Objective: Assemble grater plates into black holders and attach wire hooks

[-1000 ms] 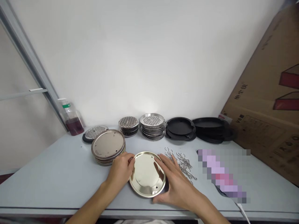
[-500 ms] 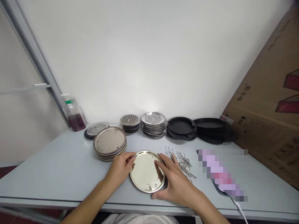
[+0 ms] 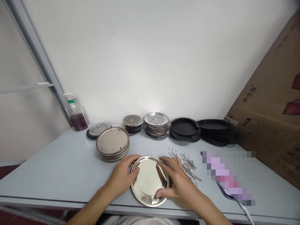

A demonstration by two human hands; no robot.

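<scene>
Two hands, left (image 3: 123,178) and right (image 3: 179,184), and one loose metal plate (image 3: 148,181) lie on one grey table (image 3: 58,168). Five stacks stand behind: one of plain plates (image 3: 112,147), two of perforated discs, a smaller (image 3: 132,123) and a larger (image 3: 157,125), and two of black trays, the nearer (image 3: 185,128) and the farther (image 3: 217,131). The number of pieces in each stack cannot be told. One single perforated disc on a black base (image 3: 97,129) lies at the left. One bottle (image 3: 75,114) stands by the wall. One heap of wire clips (image 3: 186,164), too many and too tangled to count. One cardboard box (image 3: 269,106) at the right.
</scene>
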